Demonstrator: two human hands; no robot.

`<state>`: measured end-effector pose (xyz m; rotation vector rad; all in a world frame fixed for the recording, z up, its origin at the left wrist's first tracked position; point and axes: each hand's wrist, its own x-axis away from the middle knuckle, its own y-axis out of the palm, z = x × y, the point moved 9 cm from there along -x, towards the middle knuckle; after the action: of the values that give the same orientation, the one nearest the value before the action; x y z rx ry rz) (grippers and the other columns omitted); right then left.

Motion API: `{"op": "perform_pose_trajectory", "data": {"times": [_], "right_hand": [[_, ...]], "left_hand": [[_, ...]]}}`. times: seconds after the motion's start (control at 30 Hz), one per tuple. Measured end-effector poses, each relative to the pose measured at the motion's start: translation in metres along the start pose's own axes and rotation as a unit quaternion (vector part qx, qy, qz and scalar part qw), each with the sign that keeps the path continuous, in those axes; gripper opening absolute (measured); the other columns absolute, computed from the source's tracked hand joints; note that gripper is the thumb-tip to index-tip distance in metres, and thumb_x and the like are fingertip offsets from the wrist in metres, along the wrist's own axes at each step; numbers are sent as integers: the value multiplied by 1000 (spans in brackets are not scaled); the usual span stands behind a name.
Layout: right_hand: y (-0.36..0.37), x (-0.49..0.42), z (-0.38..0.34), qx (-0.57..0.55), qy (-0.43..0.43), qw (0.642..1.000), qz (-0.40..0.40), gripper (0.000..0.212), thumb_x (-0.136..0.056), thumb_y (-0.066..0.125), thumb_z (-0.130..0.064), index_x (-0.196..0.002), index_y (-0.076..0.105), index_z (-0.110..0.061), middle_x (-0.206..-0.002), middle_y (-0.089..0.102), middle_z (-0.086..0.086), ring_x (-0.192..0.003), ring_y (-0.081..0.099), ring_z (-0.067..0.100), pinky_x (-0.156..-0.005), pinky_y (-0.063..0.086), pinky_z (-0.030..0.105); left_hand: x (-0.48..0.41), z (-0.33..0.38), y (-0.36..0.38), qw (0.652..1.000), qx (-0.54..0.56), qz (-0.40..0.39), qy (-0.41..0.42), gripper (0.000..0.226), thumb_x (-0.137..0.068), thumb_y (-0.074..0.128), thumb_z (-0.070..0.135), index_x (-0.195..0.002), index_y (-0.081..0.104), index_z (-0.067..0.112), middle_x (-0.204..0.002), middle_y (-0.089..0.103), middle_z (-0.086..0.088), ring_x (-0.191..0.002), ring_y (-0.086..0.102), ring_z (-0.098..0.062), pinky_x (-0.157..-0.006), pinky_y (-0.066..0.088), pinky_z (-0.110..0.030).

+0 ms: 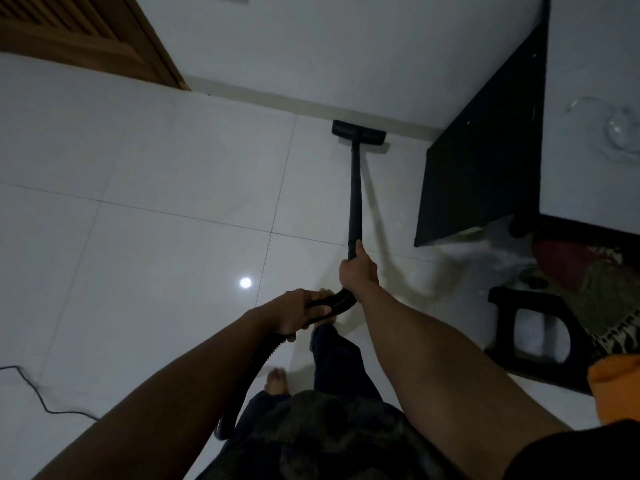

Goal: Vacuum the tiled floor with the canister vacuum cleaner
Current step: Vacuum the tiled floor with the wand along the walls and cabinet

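Observation:
A black vacuum wand (355,188) runs from my hands forward to its flat floor nozzle (358,132), which lies on the white tiled floor (156,209) against the skirting of the far wall. My right hand (357,270) grips the wand's lower end, thumb along the tube. My left hand (298,315) holds the ribbed black hose (337,301) just behind it. The hose curves down past my legs. The canister is out of view.
A dark cabinet (485,161) with a white top stands right of the nozzle. A black stool (540,336), patterned cloth and an orange object lie at the right. A wooden door (86,32) is at the far left; a power cord (34,389) trails at the lower left.

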<state>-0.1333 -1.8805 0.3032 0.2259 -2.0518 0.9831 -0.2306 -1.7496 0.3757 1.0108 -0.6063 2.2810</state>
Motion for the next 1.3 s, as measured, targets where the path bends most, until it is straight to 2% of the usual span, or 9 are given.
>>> {"op": "perform_pose_trajectory", "data": {"times": [0.2,0.37,0.6,0.73,0.83,0.93,1.1,1.2,1.3], "right_hand": [[35,101,66,-41,-33,998,27,64,-102,45,-22,-157,16,-41,-126,60,9,-75,50,15,-70,46,29],[69,177,136,-69,-45,996,36,63,-103,45,-27,-157,14,-41,-126,60,10,-86,55,20,-76,52,34],[97,257,235,-100,-56,992,46,64,-104,45,-28,-157,13,-42,-129,60,10,-97,60,23,-84,53,37],[114,290,291,-100,-51,993,45,64,-103,46,-29,-156,13,-43,-123,61,9,-97,63,25,-84,55,40],[130,323,343,-105,-52,992,37,64,-103,45,-29,-156,13,-44,-118,62,8,-93,64,24,-83,56,40],[148,359,398,-112,-55,992,32,64,-103,45,-28,-156,13,-44,-115,64,8,-90,63,22,-77,54,35],[182,422,485,-109,-34,993,22,65,-103,46,-28,-157,13,-42,-116,64,7,-93,65,24,-84,56,39],[203,452,526,-117,-8,993,15,65,-103,46,-28,-157,13,-42,-118,64,8,-94,65,24,-83,56,38],[228,479,559,-129,11,992,10,65,-103,46,-28,-158,13,-39,-122,64,9,-99,64,24,-86,55,38]], "left_hand": [[82,-44,77,999,-43,1,21,46,-103,48,38,-148,41,34,-80,54,5,-55,53,-6,-48,49,-24],[131,-92,151,996,-81,-26,17,52,-102,49,43,-152,37,35,-111,60,3,-87,62,-16,-49,42,-11],[190,-128,253,992,-115,-52,20,54,-104,46,41,-154,33,29,-138,57,-6,-117,59,-24,-75,43,-21],[207,-152,310,990,-130,-39,39,51,-103,46,42,-152,37,28,-137,56,-6,-97,65,-16,-77,43,-10],[217,-195,366,986,-161,-43,20,59,-96,44,60,-151,35,38,-153,37,-21,-133,47,-29,-111,36,-32],[229,-235,427,984,-167,-63,4,86,-78,33,87,-152,23,45,-157,17,-34,-145,23,-45,-120,25,-51],[296,-243,509,980,-175,-96,10,60,-96,43,61,-151,33,40,-150,47,-10,-136,44,-32,-116,33,-49],[328,-256,545,982,-152,-113,11,52,-99,48,50,-149,36,40,-128,63,-1,-98,69,-25,-84,59,-37],[352,-268,571,975,-178,-133,24,48,-102,48,43,-149,39,37,-120,65,-2,-78,66,-15,-56,52,-14]]}}
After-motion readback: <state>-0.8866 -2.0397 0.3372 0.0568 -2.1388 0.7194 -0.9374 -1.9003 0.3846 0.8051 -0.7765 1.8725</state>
